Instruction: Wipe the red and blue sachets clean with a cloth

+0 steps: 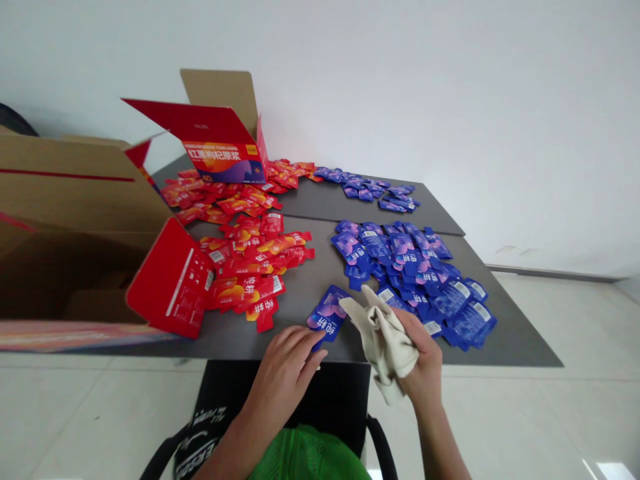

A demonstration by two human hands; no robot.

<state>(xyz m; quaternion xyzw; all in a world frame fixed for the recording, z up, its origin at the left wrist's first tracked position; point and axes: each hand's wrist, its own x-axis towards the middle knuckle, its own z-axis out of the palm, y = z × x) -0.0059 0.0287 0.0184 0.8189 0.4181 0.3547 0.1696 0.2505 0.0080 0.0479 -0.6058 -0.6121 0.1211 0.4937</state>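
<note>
A single blue-purple pouch point(329, 313) lies flat near the table's front edge, apart from the others. My left hand point(287, 363) has its fingers and thumb closed on the pouch's near end. Crumpled in my right hand point(423, 357) is a cream-coloured cloth point(385, 333), held just right of that pouch and above the table edge. Behind and right of the cloth spreads a heap of blue pouches point(405, 260). Left of the single pouch lies a pile of red pouches point(250, 267).
An open red carton point(225, 157) stands at the back left of the grey table point(320, 247). Nearer on the left is a large open cardboard box point(85, 200) with a red flap. More blue pouches point(365, 187) lie farther back by the white wall. A black chair point(340, 393) is below me.
</note>
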